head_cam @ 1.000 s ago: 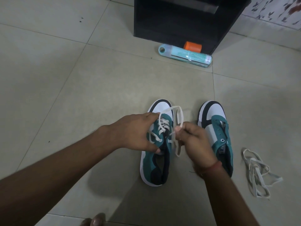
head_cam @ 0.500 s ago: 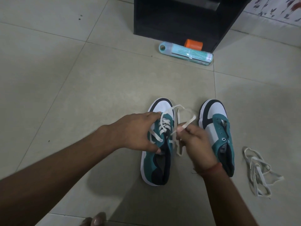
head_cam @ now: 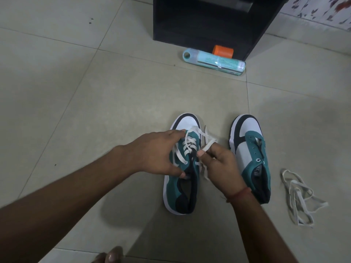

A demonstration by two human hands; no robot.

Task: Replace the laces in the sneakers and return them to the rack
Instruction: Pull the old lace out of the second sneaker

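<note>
Two teal, white and navy sneakers stand side by side on the tiled floor. The left sneaker (head_cam: pixel 182 188) is partly laced with a white lace (head_cam: pixel 190 144). My left hand (head_cam: pixel 152 154) grips that shoe's left side near the eyelets. My right hand (head_cam: pixel 220 166) pinches a loop of the lace between thumb and fingers just right of the shoe's tongue; a loose end hangs below it. The right sneaker (head_cam: pixel 252 154) has bare eyelets and no lace. A second white lace (head_cam: pixel 298 198) lies in a loose tangle on the floor to its right.
A black rack (head_cam: pixel 205 21) stands at the back. In front of it lie a light-blue tube (head_cam: pixel 214 61) and an orange cap or block (head_cam: pixel 223 51). Toes (head_cam: pixel 110 256) show at the bottom edge. Open tile lies to the left.
My right hand has shifted slightly right and pulled the lace loop out to the right of the shoe. My left hand has stayed on the left sneaker.
</note>
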